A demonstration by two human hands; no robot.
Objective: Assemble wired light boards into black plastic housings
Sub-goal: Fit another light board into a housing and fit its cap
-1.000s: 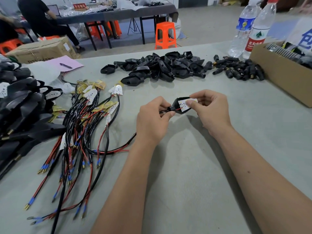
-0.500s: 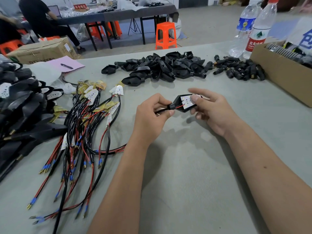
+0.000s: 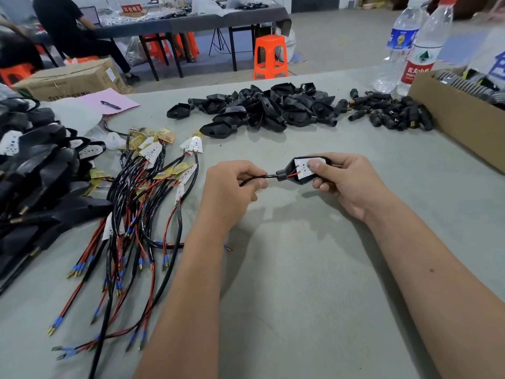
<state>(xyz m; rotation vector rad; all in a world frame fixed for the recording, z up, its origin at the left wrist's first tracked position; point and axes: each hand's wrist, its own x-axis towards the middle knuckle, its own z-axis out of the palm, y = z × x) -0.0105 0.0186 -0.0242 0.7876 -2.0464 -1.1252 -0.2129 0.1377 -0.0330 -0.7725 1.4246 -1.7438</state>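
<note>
1. Black housing (image 3: 299, 175) sits just above the frame's centre, held over the grey table (image 3: 314, 283) between both hands.
2. The right hand (image 3: 347, 181) curls around it, thumb pressing the white light board (image 3: 305, 167) inside.
3. The left hand (image 3: 229, 190) pinches the black cable (image 3: 252, 179) leaving the housing's neck.

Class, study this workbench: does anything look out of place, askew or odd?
Nothing is damaged or spilled. The one stray item: a single housing lies apart, left of the main pile. The board sits inside the held housing, pressed by the right hand's thumb, while the left hand pinches its wire.
</note>
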